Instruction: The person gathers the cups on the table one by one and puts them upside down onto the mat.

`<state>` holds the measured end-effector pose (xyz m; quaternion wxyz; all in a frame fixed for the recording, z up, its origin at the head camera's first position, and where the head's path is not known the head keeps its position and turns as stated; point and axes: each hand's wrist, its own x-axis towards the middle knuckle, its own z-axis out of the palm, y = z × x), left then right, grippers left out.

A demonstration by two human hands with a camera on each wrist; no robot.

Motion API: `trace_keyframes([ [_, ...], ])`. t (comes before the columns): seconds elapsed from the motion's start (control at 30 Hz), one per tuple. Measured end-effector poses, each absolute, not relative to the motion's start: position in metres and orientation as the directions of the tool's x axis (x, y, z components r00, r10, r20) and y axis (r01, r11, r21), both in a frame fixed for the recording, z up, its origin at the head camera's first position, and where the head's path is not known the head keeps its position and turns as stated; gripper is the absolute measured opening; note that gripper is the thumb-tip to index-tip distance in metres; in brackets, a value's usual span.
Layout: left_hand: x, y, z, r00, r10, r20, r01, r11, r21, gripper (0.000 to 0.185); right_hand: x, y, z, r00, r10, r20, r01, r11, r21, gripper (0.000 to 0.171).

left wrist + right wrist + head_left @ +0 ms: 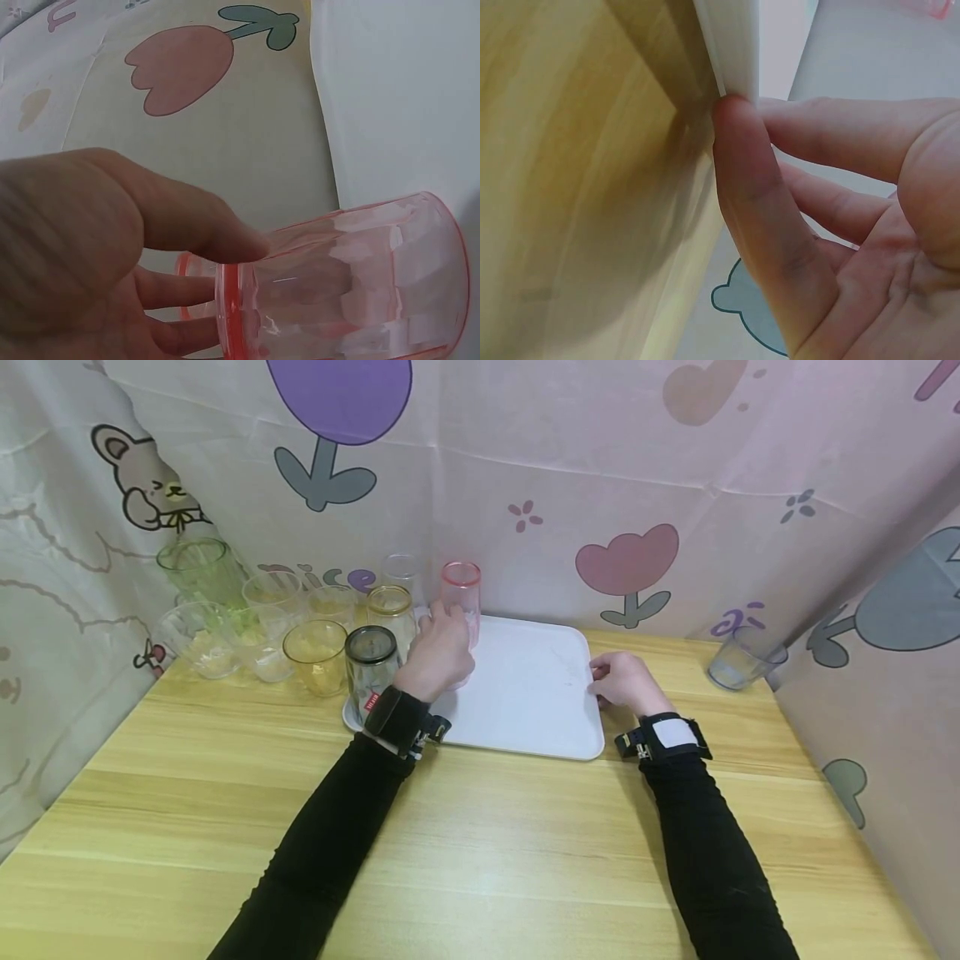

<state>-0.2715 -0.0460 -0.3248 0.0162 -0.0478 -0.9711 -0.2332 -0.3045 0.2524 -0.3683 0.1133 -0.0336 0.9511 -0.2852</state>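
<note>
My left hand (438,647) reaches over the left part of a white tray (525,685). It grips a clear pink glass (352,285) near its red rim, thumb on one side and fingers behind; in the head view the hand mostly hides this glass. A second pink glass (461,589) stands just behind the fingers. To the left of the hand are a dark grey glass (371,664) and an amber-rimmed glass (392,610). My right hand (626,681) pinches the right edge of the tray, with the thumb on one face and a finger (754,180) against the other.
Left of the tray, several clear and yellow glasses (315,656) crowd together, with a green glass (198,568) at the back. A bluish clear glass (738,660) stands at the far right of the wooden table (510,852). A patterned cloth (517,460) hangs close behind.
</note>
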Motion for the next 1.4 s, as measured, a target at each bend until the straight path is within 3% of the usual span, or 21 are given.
trace_keyframes([
  [0.23, -0.269, -0.042, -0.322, -0.993, 0.052, 0.105, 0.095, 0.879, 0.468, 0.061, -0.303, 0.253, -0.367, -0.973, -0.136, -0.187, -0.011, 0.837, -0.547, 0.049],
  [0.37, -0.267, -0.036, -0.321, -0.982, 0.058, 0.18, 0.133, 0.887, 0.442, 0.061, -0.302, 0.254, -0.364, -0.984, -0.136, -0.114, -0.051, 0.834, -0.549, 0.051],
  [0.6, -0.263, -0.018, -0.324, -0.938, 0.109, 0.329, 0.246, 0.879, 0.409, 0.056, -0.299, 0.254, -0.357, -0.98, -0.076, 0.184, -0.177, 0.756, -0.631, 0.046],
  [0.9, -0.252, 0.011, -0.334, -0.844, 0.313, 0.436, 0.471, 0.822, 0.321, 0.045, -0.303, 0.259, -0.347, -0.861, 0.061, 0.505, -0.35, 0.649, -0.675, 0.037],
  [1.03, -0.244, 0.024, -0.34, -0.828, 0.399, 0.395, 0.524, 0.802, 0.287, 0.041, -0.304, 0.268, -0.342, -0.817, 0.142, 0.559, -0.378, 0.599, -0.706, 0.036],
  [1.2, -0.234, 0.042, -0.348, -0.83, 0.498, 0.251, 0.554, 0.791, 0.261, 0.036, -0.306, 0.284, -0.336, -0.759, 0.299, 0.578, -0.38, 0.518, -0.767, 0.038],
  [1.4, -0.223, 0.057, -0.358, -0.785, 0.617, 0.054, 0.614, 0.765, 0.193, 0.031, -0.31, 0.315, -0.332, -0.681, 0.514, 0.521, -0.244, 0.511, -0.824, 0.048],
])
